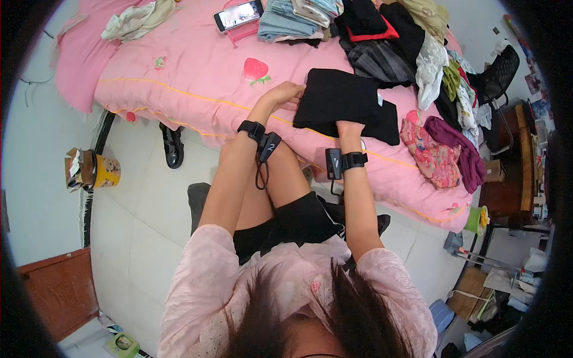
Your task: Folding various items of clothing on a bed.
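A black folded garment (pixel 342 100) lies on the pink bedspread (pixel 197 85) in front of me, near the bed's edge. A small white tag (pixel 380 99) shows at its right side, where a lower layer sticks out. My left hand (pixel 286 95) is at the garment's left edge, its fingertips against the cloth and partly hidden. My right hand (pixel 350 129) reaches under the upper layer from the near side, so its fingers are covered. Each wrist wears a black strap with a small device.
Folded clothes (pixel 291 20) are stacked at the back, beside a phone (pixel 239 15) on a pink stand. Loose dark clothes (pixel 380 58) heap at the right. A patterned cloth (pixel 430 154) and a purple cloth (pixel 456 152) lie nearer. A yellow bin (pixel 107 171) stands on the floor at left.
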`<action>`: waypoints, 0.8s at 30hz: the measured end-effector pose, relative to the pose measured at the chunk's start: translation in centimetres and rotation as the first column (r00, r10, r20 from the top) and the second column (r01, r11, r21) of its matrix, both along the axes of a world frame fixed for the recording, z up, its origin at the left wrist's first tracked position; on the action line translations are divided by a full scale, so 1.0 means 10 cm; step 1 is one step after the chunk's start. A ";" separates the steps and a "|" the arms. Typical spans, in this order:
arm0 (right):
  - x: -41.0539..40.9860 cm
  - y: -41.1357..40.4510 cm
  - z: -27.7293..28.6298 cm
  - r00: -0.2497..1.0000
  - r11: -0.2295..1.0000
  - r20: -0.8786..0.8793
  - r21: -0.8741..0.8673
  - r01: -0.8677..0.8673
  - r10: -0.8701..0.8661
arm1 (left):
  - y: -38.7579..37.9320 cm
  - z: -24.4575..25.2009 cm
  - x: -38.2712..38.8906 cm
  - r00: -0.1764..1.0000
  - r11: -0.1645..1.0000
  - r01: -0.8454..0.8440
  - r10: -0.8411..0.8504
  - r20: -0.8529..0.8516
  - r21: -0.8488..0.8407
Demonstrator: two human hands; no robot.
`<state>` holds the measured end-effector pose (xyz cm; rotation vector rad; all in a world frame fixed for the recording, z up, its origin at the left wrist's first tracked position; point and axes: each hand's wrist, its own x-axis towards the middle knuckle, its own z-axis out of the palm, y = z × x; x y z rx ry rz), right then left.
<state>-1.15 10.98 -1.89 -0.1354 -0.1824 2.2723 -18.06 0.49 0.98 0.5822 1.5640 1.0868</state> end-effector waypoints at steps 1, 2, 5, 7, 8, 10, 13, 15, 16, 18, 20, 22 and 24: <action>0.14 0.01 -0.09 0.999 1.000 -0.046 0.014 -0.018 0.018 | 0.00 0.00 0.00 0.999 1.000 0.007 -0.008 0.050 0.020; 0.21 0.17 -0.10 0.995 0.999 -0.092 0.030 -0.034 0.037 | 0.00 0.00 0.01 0.995 0.999 0.013 -0.017 0.100 0.040; 0.52 0.54 -0.23 0.975 0.995 -0.215 0.090 -0.045 0.063 | 0.13 0.07 0.23 0.995 0.999 0.002 -0.006 0.095 0.046; 0.70 0.66 -0.28 0.951 0.989 -0.294 0.137 -0.062 0.100 | 0.18 0.01 0.31 0.995 0.999 0.000 -0.005 0.104 0.049; 0.80 0.65 -0.34 0.936 0.984 -0.331 0.162 -0.068 0.119 | 0.20 -0.02 0.36 0.994 0.999 -0.005 0.000 0.111 0.049; 0.88 0.67 -0.32 0.897 0.975 -0.409 0.207 -0.085 0.165 | 0.19 -0.08 0.37 0.985 0.996 -0.028 0.013 0.171 0.085; 0.84 0.50 -0.06 0.976 0.976 0.104 -0.091 0.199 -0.189 | 0.20 -0.07 0.44 0.971 0.991 -0.061 0.031 0.236 0.118; 0.87 0.49 -0.01 0.979 0.977 0.087 -0.087 0.193 -0.185 | 0.22 -0.06 0.47 0.970 0.990 -0.068 0.038 0.239 0.120; 0.86 0.49 0.01 0.981 0.979 0.072 -0.081 0.184 -0.179 | 0.24 -0.08 0.45 0.974 0.994 -0.048 0.025 0.226 0.098; 0.87 0.49 0.03 0.984 0.982 0.045 -0.071 0.174 -0.171 | 0.25 -0.13 0.46 0.977 0.997 -0.029 0.013 0.214 0.070; 0.92 0.52 0.03 0.985 0.983 0.025 -0.062 0.170 -0.169 | 0.25 -0.19 0.51 0.986 0.993 -0.052 0.035 0.163 0.102; 0.91 0.52 0.05 0.987 0.986 -0.004 -0.053 0.159 -0.160 | 0.23 -0.28 0.49 0.984 0.990 -0.087 0.067 0.166 0.113; 0.92 0.52 0.06 0.988 0.987 -0.028 -0.039 0.153 -0.154 | 0.24 -0.34 0.47 0.980 0.985 -0.118 0.095 0.174 0.127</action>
